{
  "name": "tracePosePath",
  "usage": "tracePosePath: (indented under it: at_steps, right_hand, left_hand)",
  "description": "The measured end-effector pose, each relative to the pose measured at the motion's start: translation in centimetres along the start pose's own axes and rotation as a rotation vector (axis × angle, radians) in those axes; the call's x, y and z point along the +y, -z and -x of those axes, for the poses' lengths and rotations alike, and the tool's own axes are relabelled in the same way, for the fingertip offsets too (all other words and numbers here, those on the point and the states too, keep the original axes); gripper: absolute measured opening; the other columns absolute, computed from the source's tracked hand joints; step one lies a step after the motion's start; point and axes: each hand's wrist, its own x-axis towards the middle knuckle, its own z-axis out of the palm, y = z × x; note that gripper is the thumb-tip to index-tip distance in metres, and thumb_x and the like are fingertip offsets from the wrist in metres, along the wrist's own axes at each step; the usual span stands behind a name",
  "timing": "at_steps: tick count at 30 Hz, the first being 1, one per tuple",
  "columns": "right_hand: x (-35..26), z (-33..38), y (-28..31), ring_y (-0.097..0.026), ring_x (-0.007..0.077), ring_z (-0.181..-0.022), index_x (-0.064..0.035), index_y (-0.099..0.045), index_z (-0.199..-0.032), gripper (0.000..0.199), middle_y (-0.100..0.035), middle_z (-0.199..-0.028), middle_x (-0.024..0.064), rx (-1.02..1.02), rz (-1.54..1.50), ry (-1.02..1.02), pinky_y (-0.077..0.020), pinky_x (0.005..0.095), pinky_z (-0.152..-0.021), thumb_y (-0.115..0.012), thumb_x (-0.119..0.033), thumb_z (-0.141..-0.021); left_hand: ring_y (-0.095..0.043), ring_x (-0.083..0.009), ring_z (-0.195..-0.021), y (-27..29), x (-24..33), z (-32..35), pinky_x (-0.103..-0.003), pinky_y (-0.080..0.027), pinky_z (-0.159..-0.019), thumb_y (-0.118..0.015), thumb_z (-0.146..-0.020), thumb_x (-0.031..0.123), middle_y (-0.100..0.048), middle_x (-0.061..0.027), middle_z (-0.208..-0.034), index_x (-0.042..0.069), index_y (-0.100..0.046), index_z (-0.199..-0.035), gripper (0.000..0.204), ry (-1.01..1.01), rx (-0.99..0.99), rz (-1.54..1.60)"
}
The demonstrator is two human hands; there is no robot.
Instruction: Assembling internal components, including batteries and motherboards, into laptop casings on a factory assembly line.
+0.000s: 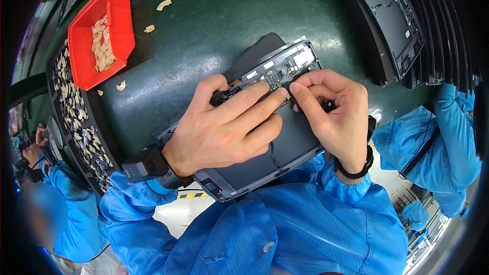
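Note:
A flat black electronic device, its inside laid bare, lies tilted in front of me. A circuit board runs along its far edge. Across it my left hand is spread, with the index and middle fingertips resting on the board. My right hand is closed in a pinch at the board, just right of those fingertips. Something small and dark shows at its fingertips, too hidden to name. A thin black cable runs over the device's lower part. Behind the device, a dark flat piece sticks out.
A red bin of small beige pieces stands at the far left, by a black tray filled with similar pieces. Loose beige pieces lie on the green table. Similar opened devices stand at right. Co-workers in blue are on both sides.

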Motion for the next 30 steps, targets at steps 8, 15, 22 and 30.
tracePosePath:
  at_steps: [8, 15, 22, 30]
  right_hand:
    - [-0.1, 0.01, 0.02, -0.072, 0.0127, -0.063, 0.004, -0.073, -0.092, 0.01, -0.074, -0.069, 0.0107, -0.017, 0.016, 0.02, -0.0548, 0.0269, -0.064, -0.073, -0.006, -0.094]
    - [0.1, -0.02, 0.1, -0.071, 0.011, -0.064, 0.0037, -0.073, -0.092, 0.01, -0.073, -0.068, 0.0099, -0.034, -0.02, 0.005, -0.0535, 0.0268, -0.063, -0.073, -0.006, -0.095]
    - [0.03, -0.03, 0.09, -0.07, 0.011, -0.063, 0.0033, -0.073, -0.093, 0.009, -0.074, -0.069, 0.0103, -0.038, -0.017, 0.007, -0.0525, 0.0269, -0.062, -0.073, -0.006, -0.095]
    - [-0.65, 0.33, -0.69, -0.07, 0.0116, -0.061, 0.0042, -0.073, -0.095, 0.012, -0.074, -0.069, 0.0111, 0.048, 0.008, -0.02, -0.0513, 0.0283, -0.055, -0.071, -0.008, -0.095]
  left_hand:
    - [-0.068, -0.0142, -0.117, 0.0, 0.1, 0.12, -0.044, -0.039, -0.092, -0.079, -0.078, 0.027, -0.073, 0.0037, -0.133, 0.023, -0.071, -0.093, 0.017, -0.005, 0.016, -0.013]
    - [-0.069, -0.0152, -0.117, 0.11, 0.04, 0.11, -0.043, -0.04, -0.09, -0.081, -0.078, 0.027, -0.074, 0.0027, -0.131, 0.022, -0.071, -0.093, 0.018, -0.02, 0.038, -0.01]
    - [-0.069, -0.0163, -0.117, 0.06, -0.01, 0.13, -0.043, -0.041, -0.089, -0.081, -0.078, 0.026, -0.074, 0.0028, -0.131, 0.021, -0.071, -0.093, 0.018, -0.034, 0.04, -0.017]
    - [-0.067, -0.0177, -0.119, 0.09, -0.03, 0.18, -0.044, -0.042, -0.091, -0.081, -0.077, 0.027, -0.073, 0.0012, -0.131, 0.02, -0.072, -0.095, 0.021, -0.035, 0.029, 0.001]
